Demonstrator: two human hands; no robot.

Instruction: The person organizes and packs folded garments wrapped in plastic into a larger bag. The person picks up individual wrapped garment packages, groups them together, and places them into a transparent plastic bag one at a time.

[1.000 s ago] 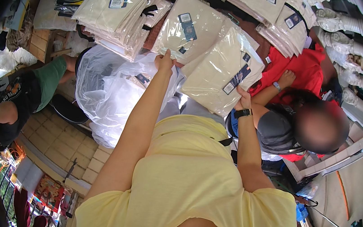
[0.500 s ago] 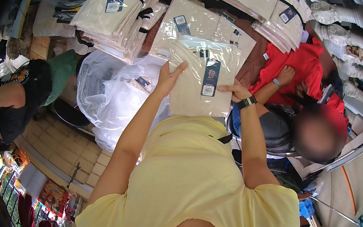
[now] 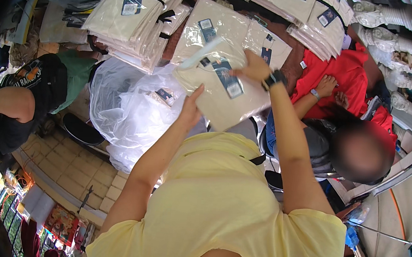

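A folded cream garment in a clear plastic bag (image 3: 219, 107) is tilted in front of my chest, its dark blue hang tag (image 3: 228, 81) facing up. My left hand (image 3: 190, 110) grips its lower left edge, thumb on top and the other fingers hidden underneath. At the upper right edge is my right hand (image 3: 255, 69), closed on the bag and slightly blurred, with a dark watch on the wrist. Just beyond lie more bagged cream garments (image 3: 224, 20) with similar tags on the brown table (image 3: 175, 40).
Tall piles of bagged garments (image 3: 113, 24), tied with black straps, stand at the far left, others (image 3: 320, 37) at the far right. A big clear plastic sack (image 3: 117, 99) is left of me. A seated person (image 3: 317, 142) handles red cloth (image 3: 316, 67) on the right; another person (image 3: 29, 101) is left.
The bagged garment has turned from upright to a slant. My right hand has moved up and inward along its edge, while my left hand has shifted slightly lower. The person at left has leaned.
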